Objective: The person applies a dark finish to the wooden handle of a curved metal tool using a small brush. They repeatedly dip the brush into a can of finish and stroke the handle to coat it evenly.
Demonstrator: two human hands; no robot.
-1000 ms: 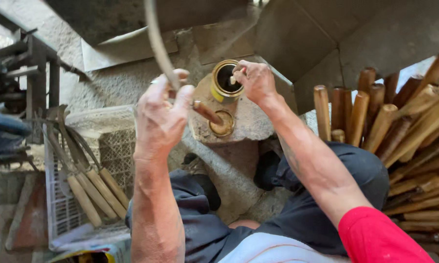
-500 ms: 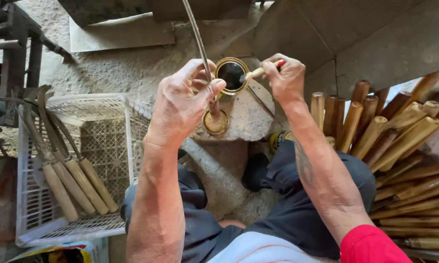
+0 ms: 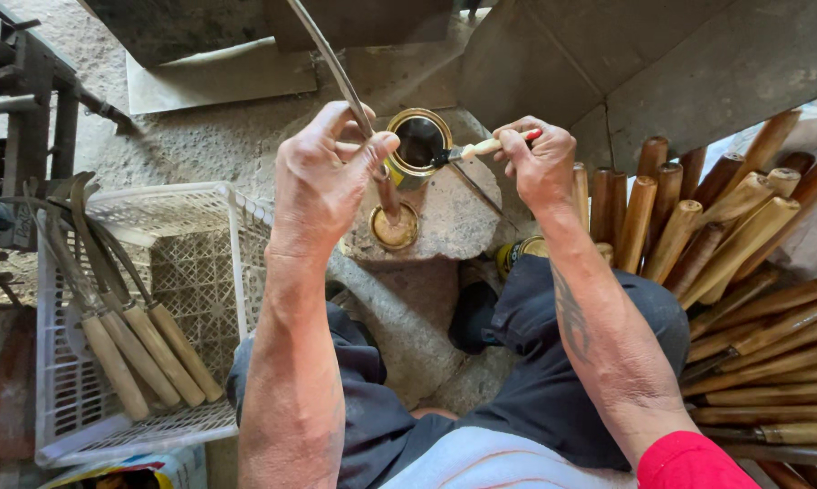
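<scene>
head view: left hand (image 3: pixel 322 172) closed round a sickle (image 3: pixel 359 109), blade running up and away, wooden handle end pointing down at a tin lid (image 3: pixel 394 228) on the stone block (image 3: pixel 454 204). right hand (image 3: pixel 540 163) pinches a small brush (image 3: pixel 481 148), bristles at the open tin (image 3: pixel 419 143), just right of the sickle handle. right hand nearer the tin.

1. We see bright, even daylight; the hands (image 3: pixel 331 181) and forearms are well lit and sharp.
2. We note soft shadows under the stone block (image 3: pixel 445 213) and between the knees.
3. We observe glare at the right edge and wide-angle stretching near the corners.
</scene>
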